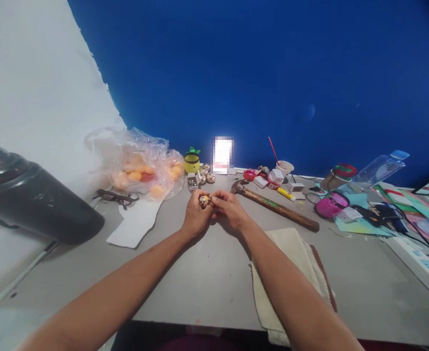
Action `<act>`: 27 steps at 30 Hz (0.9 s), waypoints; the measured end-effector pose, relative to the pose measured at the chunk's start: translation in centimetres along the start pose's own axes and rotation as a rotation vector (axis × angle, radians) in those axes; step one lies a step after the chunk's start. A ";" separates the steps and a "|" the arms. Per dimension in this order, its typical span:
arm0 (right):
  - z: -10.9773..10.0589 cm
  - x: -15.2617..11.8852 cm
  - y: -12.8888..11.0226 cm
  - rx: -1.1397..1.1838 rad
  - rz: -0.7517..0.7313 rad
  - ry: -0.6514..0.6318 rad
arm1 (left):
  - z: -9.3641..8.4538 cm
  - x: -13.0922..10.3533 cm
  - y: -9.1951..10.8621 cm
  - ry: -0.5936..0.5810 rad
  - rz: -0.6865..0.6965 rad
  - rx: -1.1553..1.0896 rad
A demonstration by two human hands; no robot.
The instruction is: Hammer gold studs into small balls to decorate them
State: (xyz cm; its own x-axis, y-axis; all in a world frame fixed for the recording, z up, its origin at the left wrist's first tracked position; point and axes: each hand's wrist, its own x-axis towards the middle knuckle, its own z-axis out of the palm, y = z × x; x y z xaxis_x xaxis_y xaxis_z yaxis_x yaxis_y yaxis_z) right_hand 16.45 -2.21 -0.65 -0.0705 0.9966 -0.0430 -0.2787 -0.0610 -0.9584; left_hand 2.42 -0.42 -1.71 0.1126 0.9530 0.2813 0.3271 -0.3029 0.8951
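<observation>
My left hand (194,217) is wrapped round a small orange ball (204,201) covered with shiny gold-coloured studs. Against the ball's right side, my right hand (229,209) has its thumb and fingers pressed together; whatever is between them is too small to make out. Just beyond the hands sits a little open box (192,182) of shiny metal bits. Several studded balls (207,176) are grouped beside it. A claw hammer (276,204) with a wooden handle lies right of my hands.
Orange balls fill a clear plastic bag (137,163) at left, behind glasses (115,197) and white paper (136,226). A large dark bottle (35,195) leans in at far left. A folded cloth (291,263) lies under my right forearm. Small boxes, a cup (284,168) and a power strip (419,263) are rightward.
</observation>
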 end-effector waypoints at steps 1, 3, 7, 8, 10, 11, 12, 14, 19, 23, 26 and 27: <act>-0.1 0.0 0.0 0.023 0.000 0.007 | 0.0 0.0 0.0 -0.004 -0.002 -0.012; -0.2 0.1 0.1 0.018 -0.007 0.036 | 0.0 0.0 -0.1 -0.022 0.006 -0.044; -0.2 0.6 0.7 -0.176 -0.052 0.124 | 0.1 -0.2 -0.3 -0.070 0.043 -0.100; -0.2 0.7 0.9 -0.216 -0.061 0.140 | 0.1 -0.2 -0.4 -0.077 0.048 -0.108; -0.2 0.9 1.2 -0.251 -0.068 0.155 | 0.1 -0.1 -0.4 -0.081 0.042 -0.127; -0.2 1.0 1.2 -0.251 -0.066 0.155 | 0.1 -0.1 -0.4 -0.085 0.029 -0.144; -0.2 1.0 1.2 -0.244 -0.062 0.155 | 0.0 0.0 -0.3 -0.097 0.007 -0.168; -0.2 0.9 1.1 -0.210 -0.047 0.160 | 0.0 0.0 -0.3 -0.142 -0.057 -0.255; -0.7 0.8 0.7 -0.171 -0.027 0.206 | -0.2 0.5 -0.1 -0.324 -0.268 -0.643; -1.8 1.0 0.3 -0.448 -0.206 0.392 | -0.4 1.2 0.1 -0.373 -0.389 -0.815; -3.3 0.7 -0.6 -0.864 -0.363 0.623 | -0.8 1.4 0.1 -0.381 -0.419 -0.857; -3.9 0.6 -1.0 -1.022 -0.385 0.683 | -0.9 1.5 0.0 -0.376 -0.424 -0.888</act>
State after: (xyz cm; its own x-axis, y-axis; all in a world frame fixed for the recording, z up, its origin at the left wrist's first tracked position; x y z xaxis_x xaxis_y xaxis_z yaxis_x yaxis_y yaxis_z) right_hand 20.41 -1.37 -0.86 0.4368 0.7852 0.4389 0.7063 0.0028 -0.7079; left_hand 1.75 1.05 -0.94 0.4833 0.8693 -0.1035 -0.3797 0.3147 0.8700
